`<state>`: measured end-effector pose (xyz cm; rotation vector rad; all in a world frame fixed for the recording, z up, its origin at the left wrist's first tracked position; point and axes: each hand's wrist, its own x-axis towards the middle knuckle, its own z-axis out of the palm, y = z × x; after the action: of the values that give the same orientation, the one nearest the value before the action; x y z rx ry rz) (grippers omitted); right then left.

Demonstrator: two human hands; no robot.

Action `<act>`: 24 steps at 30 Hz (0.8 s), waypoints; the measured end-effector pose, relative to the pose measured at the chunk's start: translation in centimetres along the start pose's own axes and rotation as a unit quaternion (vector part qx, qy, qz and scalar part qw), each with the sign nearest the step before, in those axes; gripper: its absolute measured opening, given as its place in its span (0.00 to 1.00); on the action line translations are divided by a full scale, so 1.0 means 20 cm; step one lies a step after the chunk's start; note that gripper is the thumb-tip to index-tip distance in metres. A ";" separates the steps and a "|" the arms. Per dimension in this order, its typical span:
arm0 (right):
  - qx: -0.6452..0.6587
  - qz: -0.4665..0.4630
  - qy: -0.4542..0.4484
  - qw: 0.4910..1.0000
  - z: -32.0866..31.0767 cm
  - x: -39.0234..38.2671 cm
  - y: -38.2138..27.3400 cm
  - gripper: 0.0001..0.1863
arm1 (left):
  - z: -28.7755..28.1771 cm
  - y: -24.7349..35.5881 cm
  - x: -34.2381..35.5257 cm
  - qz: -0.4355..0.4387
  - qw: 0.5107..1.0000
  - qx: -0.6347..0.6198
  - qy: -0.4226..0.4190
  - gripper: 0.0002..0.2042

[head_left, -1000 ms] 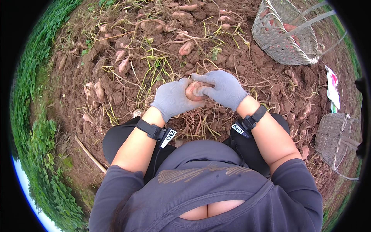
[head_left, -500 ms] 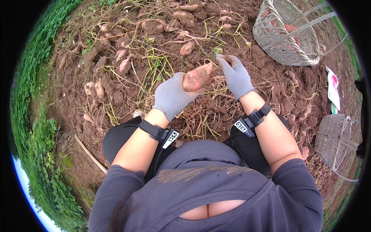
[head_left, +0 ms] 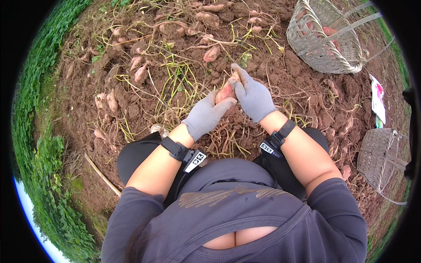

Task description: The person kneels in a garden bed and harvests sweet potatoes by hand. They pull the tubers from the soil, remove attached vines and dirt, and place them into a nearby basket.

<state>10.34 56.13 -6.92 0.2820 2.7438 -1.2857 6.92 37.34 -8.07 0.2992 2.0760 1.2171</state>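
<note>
A pinkish-red sweet potato point(head_left: 225, 94) with soil on its skin is held between my two grey-gloved hands, above the dug earth in front of my knees. My left hand point(head_left: 206, 113) is closed round its lower end, thumb on top. Over the upper end, my right hand point(head_left: 253, 97) wraps its fingers and thumb, covering part of it. Just beyond my hands, another sweet potato point(head_left: 211, 54) lies on the soil beside cut vines. Tangled roots and green stems point(head_left: 177, 85) spread to the left of my hands.
A woven basket point(head_left: 324, 57) with red sweet potatoes inside stands at the far right, its handle arching rightward. Nearer on the right are a white packet point(head_left: 377, 100) and a second basket point(head_left: 378, 155). Several sweet potatoes point(head_left: 112, 101) lie at left; a stick point(head_left: 103, 175) lies near my left knee.
My right hand has moved left and closed on the sweet potato's upper end. The sweet potato now points more upright, and my left hand has shifted slightly right and down.
</note>
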 end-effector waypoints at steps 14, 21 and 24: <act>0.144 0.041 -0.053 0.987 0.00 0.02 -0.01 0.46 | 0.01 -0.02 -0.03 -0.024 0.985 -0.152 0.082 0.24; 0.305 -0.005 -0.043 0.951 -0.01 0.06 0.03 0.32 | -0.04 -0.04 0.03 -0.097 0.934 -0.343 -0.025 0.23; 0.284 -0.002 -0.039 0.958 0.00 0.04 0.06 0.26 | -0.04 -0.03 0.05 -0.042 0.973 -0.223 -0.042 0.27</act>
<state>9.81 56.97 -7.93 0.2579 2.2497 -2.0162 5.68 36.97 -8.67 0.0502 1.6673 1.5442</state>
